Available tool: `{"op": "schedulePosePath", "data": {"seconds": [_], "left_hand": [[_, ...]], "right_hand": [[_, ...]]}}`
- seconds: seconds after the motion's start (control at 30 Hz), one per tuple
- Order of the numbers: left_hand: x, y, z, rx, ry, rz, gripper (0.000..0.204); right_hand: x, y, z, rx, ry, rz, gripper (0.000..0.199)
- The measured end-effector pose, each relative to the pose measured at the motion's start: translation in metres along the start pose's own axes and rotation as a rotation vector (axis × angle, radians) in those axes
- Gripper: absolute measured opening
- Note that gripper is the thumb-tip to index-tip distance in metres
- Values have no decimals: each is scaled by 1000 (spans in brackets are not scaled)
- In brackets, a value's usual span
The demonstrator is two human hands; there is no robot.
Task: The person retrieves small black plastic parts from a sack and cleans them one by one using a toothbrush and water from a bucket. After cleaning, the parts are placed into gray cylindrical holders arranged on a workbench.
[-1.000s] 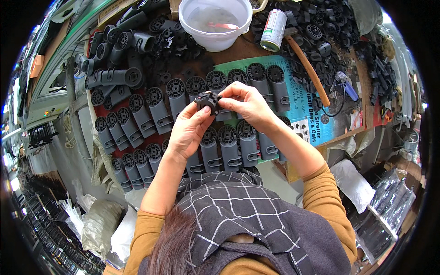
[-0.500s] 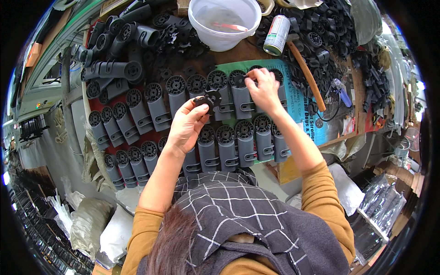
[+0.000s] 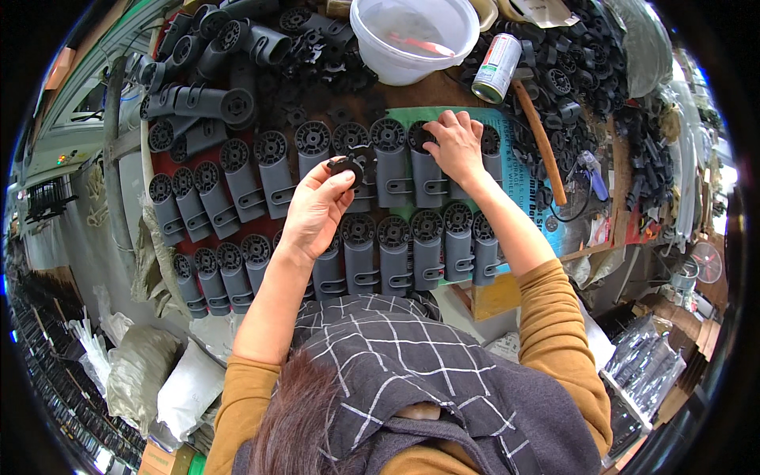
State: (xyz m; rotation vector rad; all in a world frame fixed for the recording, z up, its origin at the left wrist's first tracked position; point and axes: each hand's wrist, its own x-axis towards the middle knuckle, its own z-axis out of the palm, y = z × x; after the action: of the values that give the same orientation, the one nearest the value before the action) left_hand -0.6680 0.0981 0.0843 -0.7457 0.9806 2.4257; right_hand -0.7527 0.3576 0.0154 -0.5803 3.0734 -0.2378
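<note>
At twelve o'clock on the desk (image 3: 443,93): white bucket (image 3: 396,67), standing; at two, hammer (image 3: 540,142), lying. At eleven: left hand (image 3: 321,210), raised, fingers pinching black round part (image 3: 346,172). At one: right hand (image 3: 459,150), arching over grey tubes (image 3: 393,186), grip indiscernible.

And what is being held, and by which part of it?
The left hand pinches a round black part by its edge; whether the right hand holds anything cannot be told.
</note>
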Motion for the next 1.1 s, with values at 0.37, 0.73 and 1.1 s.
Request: {"op": "schedulePosePath", "data": {"seconds": [0.37,0.73,1.1], "left_hand": [[-4,1,3,0,5,13,15],[-10,0,-8,-13,83,30,16],[-24,15,-40,-57,172,55,14]], "right_hand": [[-3,-40,-34,533,-30,140,24],[-6,-60,-27,762,-17,494,30],[14,-53,27,291,-5,439,24]]}}
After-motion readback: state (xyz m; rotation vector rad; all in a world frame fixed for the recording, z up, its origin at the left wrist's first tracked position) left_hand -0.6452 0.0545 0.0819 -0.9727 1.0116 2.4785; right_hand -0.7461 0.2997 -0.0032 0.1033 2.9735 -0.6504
